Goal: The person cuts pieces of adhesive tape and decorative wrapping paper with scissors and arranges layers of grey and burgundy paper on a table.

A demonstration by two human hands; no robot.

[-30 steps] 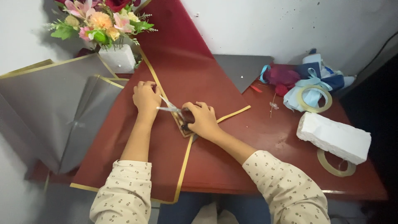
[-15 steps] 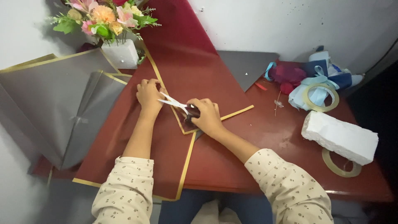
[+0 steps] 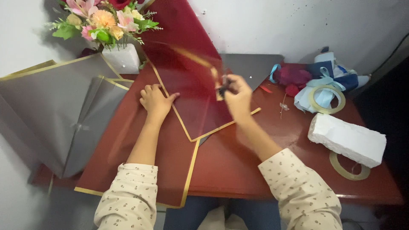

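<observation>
Dark red wrapping sheets (image 3: 170, 145) with gold edging lie across the red-brown worktop (image 3: 264, 170), the upper sheet overlapping the lower at the centre. The left hand (image 3: 155, 101) rests flat on the sheets, palm down, fingers spread towards the far side; its grip is wide and holds nothing. The right hand (image 3: 237, 96) is raised just right of the upper sheet's far edge, blurred by motion. Its grip is closed on a small dark tool (image 3: 223, 87), most likely scissors, though blur prevents certainty. A blurred gold strip (image 3: 194, 57) runs from that hand towards the far left, above the sheet.

At far left stands a white vase (image 3: 123, 59) with pink, orange and red flowers (image 3: 104, 21). Grey sheets (image 3: 59, 106) with gold trim hang over the left edge of the worktop. Another grey sheet (image 3: 251, 66) lies at the far centre. At far right: a pile of blue and dark red ribbon (image 3: 324, 74) and a tape roll (image 3: 326, 99). Nearer on the right sits a white foam block (image 3: 347, 138), partly over a second tape roll (image 3: 347, 168).
</observation>
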